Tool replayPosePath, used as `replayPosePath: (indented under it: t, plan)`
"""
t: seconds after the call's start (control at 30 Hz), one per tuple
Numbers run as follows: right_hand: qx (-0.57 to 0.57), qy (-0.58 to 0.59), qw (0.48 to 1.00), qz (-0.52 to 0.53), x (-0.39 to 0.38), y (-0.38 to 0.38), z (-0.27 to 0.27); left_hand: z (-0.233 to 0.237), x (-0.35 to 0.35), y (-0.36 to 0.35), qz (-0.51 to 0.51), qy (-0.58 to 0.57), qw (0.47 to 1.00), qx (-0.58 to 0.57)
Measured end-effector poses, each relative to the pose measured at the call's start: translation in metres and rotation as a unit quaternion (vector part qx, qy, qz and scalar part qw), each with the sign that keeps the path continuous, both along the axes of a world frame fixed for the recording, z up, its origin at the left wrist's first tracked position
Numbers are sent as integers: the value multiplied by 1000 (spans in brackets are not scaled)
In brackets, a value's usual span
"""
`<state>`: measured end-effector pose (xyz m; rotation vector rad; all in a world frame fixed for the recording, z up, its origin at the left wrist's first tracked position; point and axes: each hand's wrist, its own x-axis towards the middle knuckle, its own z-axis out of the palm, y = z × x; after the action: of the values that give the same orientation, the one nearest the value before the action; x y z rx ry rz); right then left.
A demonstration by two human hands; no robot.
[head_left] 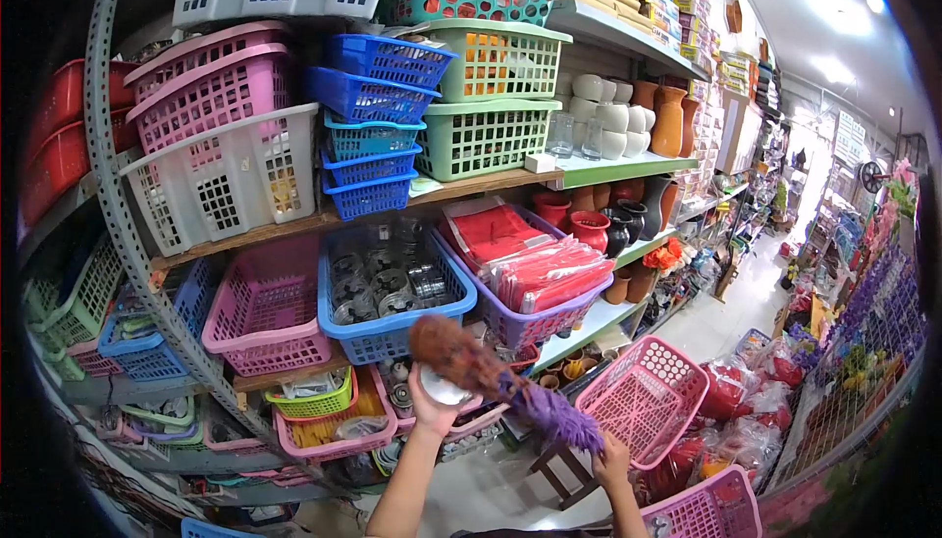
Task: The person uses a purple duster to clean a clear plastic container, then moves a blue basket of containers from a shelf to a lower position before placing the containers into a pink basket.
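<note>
The right hand point(612, 458) grips the duster point(500, 381) near its purple end, its brown end (blurred) nearer the blue basket point(378, 346). The left hand point(430, 412) cups a white round thing point(446, 390) beside it.

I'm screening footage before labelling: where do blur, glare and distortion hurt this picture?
All in the head view: the feather duster is smeared, probably by motion; the ceiling lights and the far doorway are washed out; lens distortion bows the perforated shelf post, and the frame's corners fall to black.
</note>
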<state>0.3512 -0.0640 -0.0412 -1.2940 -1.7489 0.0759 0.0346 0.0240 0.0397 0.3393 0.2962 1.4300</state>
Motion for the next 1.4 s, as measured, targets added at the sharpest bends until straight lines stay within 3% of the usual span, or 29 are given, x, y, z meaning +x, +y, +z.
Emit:
replayPosePath:
  t: [0.13, 0.17, 0.3, 0.33, 0.37, 0.4, 0.43, 0.47, 0.53, 0.6, 0.7, 0.8, 0.83, 0.87, 0.93, 1.0, 1.07, 1.1, 1.13, 1.2, 1.27, 1.33, 1.4]
  plan:
    - [-3, -24, 999, 28, -6, -3, -4, -39, -7, 22, 34, 15, 994, 102]
    - [-48, -48, 998, 15, -2, -3, -6, -47, -10, 20, 37, 16, 996, 77]
    - [-122, 7, 991, -58, -2, 4, -20, -16, -10, 0, 8, 9, 992, 127]
    - [-121, 7, 991, -57, 0, 6, -23, -28, -15, 5, 9, 10, 992, 128]
    - [-42, 15, 999, -5, 3, 9, -27, -52, -22, 13, 31, 111, 988, 100]
    - [37, 23, 998, 47, 3, 10, -24, -45, -22, 12, 53, 211, 973, 72]
    - [-5, -1, 999, 45, 5, 6, -16, -28, -14, 9, 130, 250, 953, 108]
    - [-5, -2, 999, 48, 8, 10, -12, -31, -18, 10, 133, 250, 953, 107]
    - [-31, -26, 999, -4, 13, 15, 0, -31, -27, 10, 235, 427, 832, 263]
    - [-91, 27, 995, -25, 14, 13, 12, -21, -33, 5, 201, 425, 860, 198]
    - [-32, 39, 998, 31, 15, 14, 18, -8, -38, -3, 228, 457, 829, 227]
    - [-47, -24, 998, 34, 8, 15, 31, -6, -40, -7, 210, 459, 808, 304]
    - [-41, 6, 999, 28, 6, 19, 32, -20, -50, -1, 204, 493, 790, 302]
    - [-41, 6, 999, 29, 4, 18, 34, -34, -53, 3, 204, 493, 790, 301]
    - [-49, 39, 997, -36, -5, 18, 46, -4, -44, -5, 182, 416, 842, 291]
    - [-23, 63, 998, -4, -1, 29, 33, -18, -47, -2, 187, 363, 860, 306]
    - [50, 46, 995, 69, 5, 41, 19, -44, -61, 6, 113, 245, 929, 252]
    - [-47, 32, 997, 51, 2, 34, 36, -56, -64, 7, 129, 233, 931, 249]
    - [-46, 31, 997, 53, 0, 31, 45, -58, -66, 8, 131, 233, 931, 250]
    - [-135, -35, 986, -86, -2, 29, 54, -53, -66, 8, 83, 159, 949, 259]
    - [-63, -8, 996, -63, 1, 36, 40, -39, -60, 2, 86, 148, 948, 270]
    - [-67, 69, 994, 48, -1, 33, 32, -43, -56, -1, 162, 168, 965, 115]
    - [-44, 93, 991, 80, -2, 41, 8, -37, -50, -5, 176, 103, 970, 129]
